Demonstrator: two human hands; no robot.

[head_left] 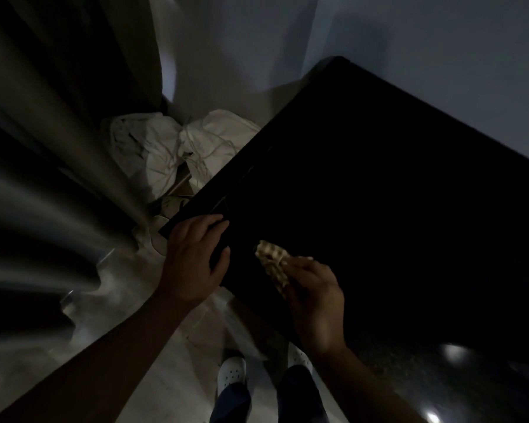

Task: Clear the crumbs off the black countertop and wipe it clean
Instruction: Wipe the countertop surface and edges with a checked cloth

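Beige and checked, the cloth (271, 259) is bunched in your right hand (313, 300), fingers curled round its near end while the free end lies on the black surface (379, 178) close to the near-left corner. Your left hand (193, 261) rests on that corner with fingers spread and lightly bent over the edge, holding nothing that I can see.

Judge the cloth as light, soft and limp. It will fold wherever you press, so a wad held in the fingertips will likely skate over grit rather than gather it. Better, I think, to flatten it under the palm with the fingers spread behind a leading fold, which gives you a broad edge to push with.

Dark and seemingly smooth, the surface should let the cloth slide easily, and loose bits may scatter if you sweep fast. Crumbs cannot be made out in this dim light, so go by feel. White bags (165, 148) sit on the floor just beyond the left edge, and anything pushed off there would fall among them.
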